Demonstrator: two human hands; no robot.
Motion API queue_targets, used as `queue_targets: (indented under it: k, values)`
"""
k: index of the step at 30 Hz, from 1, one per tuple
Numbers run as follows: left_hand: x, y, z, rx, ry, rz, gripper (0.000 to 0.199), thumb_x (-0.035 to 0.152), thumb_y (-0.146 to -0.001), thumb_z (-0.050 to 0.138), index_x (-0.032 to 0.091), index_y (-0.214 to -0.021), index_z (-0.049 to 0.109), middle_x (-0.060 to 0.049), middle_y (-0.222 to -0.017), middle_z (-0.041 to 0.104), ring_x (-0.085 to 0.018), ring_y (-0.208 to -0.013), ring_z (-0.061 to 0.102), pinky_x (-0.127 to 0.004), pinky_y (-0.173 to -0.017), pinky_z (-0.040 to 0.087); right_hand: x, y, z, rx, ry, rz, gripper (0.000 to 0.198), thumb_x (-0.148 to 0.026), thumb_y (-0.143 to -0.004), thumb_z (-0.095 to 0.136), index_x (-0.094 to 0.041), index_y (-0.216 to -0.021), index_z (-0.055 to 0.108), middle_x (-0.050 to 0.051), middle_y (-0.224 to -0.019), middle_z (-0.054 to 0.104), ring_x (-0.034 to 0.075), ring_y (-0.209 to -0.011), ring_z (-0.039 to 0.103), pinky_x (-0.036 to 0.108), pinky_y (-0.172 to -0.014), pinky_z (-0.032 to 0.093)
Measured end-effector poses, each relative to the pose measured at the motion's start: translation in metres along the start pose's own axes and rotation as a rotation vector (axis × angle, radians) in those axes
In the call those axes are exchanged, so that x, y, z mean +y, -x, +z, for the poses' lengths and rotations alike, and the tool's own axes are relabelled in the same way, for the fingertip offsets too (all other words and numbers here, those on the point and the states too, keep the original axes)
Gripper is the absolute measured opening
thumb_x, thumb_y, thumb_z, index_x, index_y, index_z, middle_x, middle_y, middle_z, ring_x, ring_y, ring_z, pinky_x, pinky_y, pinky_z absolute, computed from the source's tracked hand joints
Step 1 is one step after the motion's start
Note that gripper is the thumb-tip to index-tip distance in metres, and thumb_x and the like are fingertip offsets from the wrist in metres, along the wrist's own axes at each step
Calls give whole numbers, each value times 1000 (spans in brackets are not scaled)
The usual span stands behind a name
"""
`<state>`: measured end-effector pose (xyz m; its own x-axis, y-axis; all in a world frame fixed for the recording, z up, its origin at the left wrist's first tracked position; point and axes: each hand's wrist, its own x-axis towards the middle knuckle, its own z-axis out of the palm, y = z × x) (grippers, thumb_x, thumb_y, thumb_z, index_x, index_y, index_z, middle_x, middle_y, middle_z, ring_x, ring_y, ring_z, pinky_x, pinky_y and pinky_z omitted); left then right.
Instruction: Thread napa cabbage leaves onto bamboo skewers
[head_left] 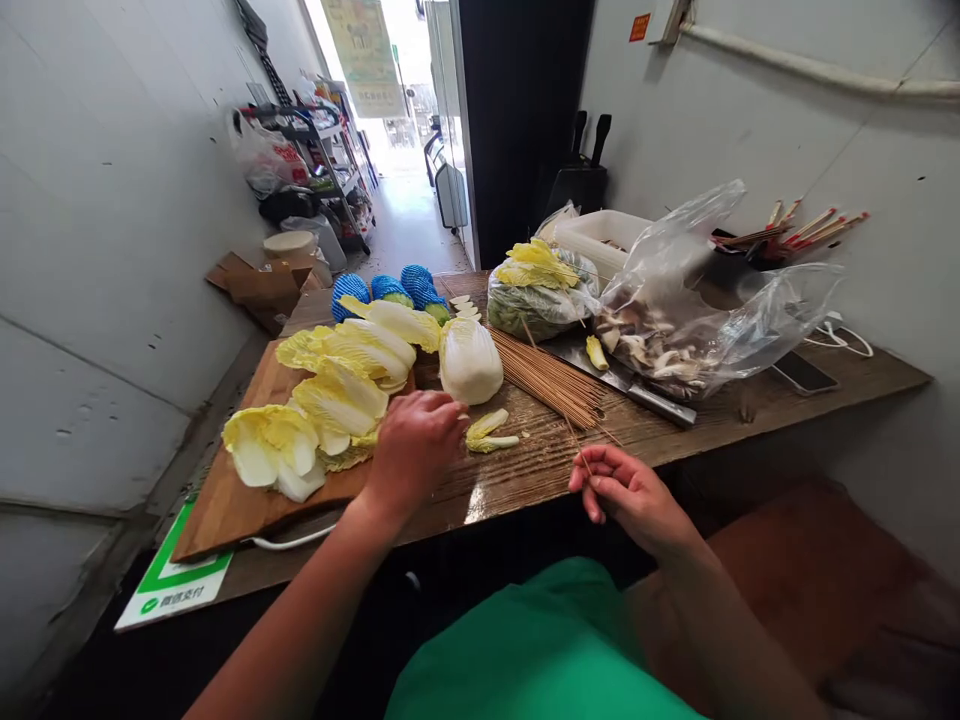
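My right hand, at the table's front edge, pinches a thin bamboo skewer that slants up and left. Beyond it lies a thick bundle of bamboo skewers. My left hand is closed, its fingers curled down above the table; what they hold, if anything, is hidden. Just right of those fingers is a small yellow-white cabbage leaf. A pale napa cabbage head stands behind it. Loose napa cabbage leaves overlap on the wooden cutting board, left of my left hand.
A knife lies beyond the skewers, beside a plastic bag of mushrooms. Vegetables in blue foam nets sit at the back. A bag of greens, a white tub and a phone are farther right.
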<state>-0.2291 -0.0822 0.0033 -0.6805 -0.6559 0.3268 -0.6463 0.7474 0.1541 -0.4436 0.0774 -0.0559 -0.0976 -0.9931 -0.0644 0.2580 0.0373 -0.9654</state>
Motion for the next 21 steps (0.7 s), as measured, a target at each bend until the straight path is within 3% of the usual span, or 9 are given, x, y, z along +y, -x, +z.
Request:
queue_targets:
  k: [4, 8, 10, 13, 17, 21]
  values:
    - [22, 3, 26, -147, -3, 133, 18, 29, -86, 51, 20, -84, 67, -5, -82, 66, -23, -85, 55, -38, -79, 36, 3, 6, -1, 174, 271, -19, 19, -19, -83, 47, -21, -101, 52, -2, -72, 56, 6, -46, 35, 22, -44, 25]
    - [32, 7, 42, -133, -54, 95, 21, 25, -87, 47, 19, -75, 63, -7, -80, 63, -24, -88, 52, -42, -83, 34, 4, 12, -2, 257, 504, -65, 23, -29, -85, 50, -23, -106, 59, 1, -76, 58, 13, -65, 50, 26, -58, 38]
    - [33, 12, 42, -115, 12, 91, 17, 26, -86, 49, 19, -78, 63, -7, -84, 64, -24, -90, 53, -42, -85, 34, 8, 16, 0, 242, 482, -71, 22, -36, -85, 53, -22, -98, 64, 4, -80, 60, 16, -72, 54, 28, -62, 41]
    - [32, 22, 38, -35, 201, 74, 13, 26, -85, 51, 19, -91, 61, -7, -91, 66, -22, -88, 56, -40, -84, 37, 18, 22, 7, 162, 285, -26, 23, -40, -88, 49, -21, -98, 58, -1, -65, 54, 11, -52, 47, 25, -48, 36]
    - [25, 27, 34, 125, 543, -163, 18, 28, -81, 57, 18, -96, 59, -7, -94, 67, -21, -89, 59, -38, -86, 41, 25, 27, 22, -5, 133, -10, 17, -38, -93, 41, -22, -96, 45, 0, -72, 59, 10, -53, 50, 26, -53, 39]
    - [15, 18, 26, 141, 1176, -475, 32, 32, -74, 67, 17, -101, 60, -5, -88, 68, -19, -87, 62, -32, -80, 46, 24, 25, 28, -67, 108, -13, 28, -35, -91, 46, -22, -115, 43, 5, -86, 65, 12, -61, 55, 30, -62, 44]
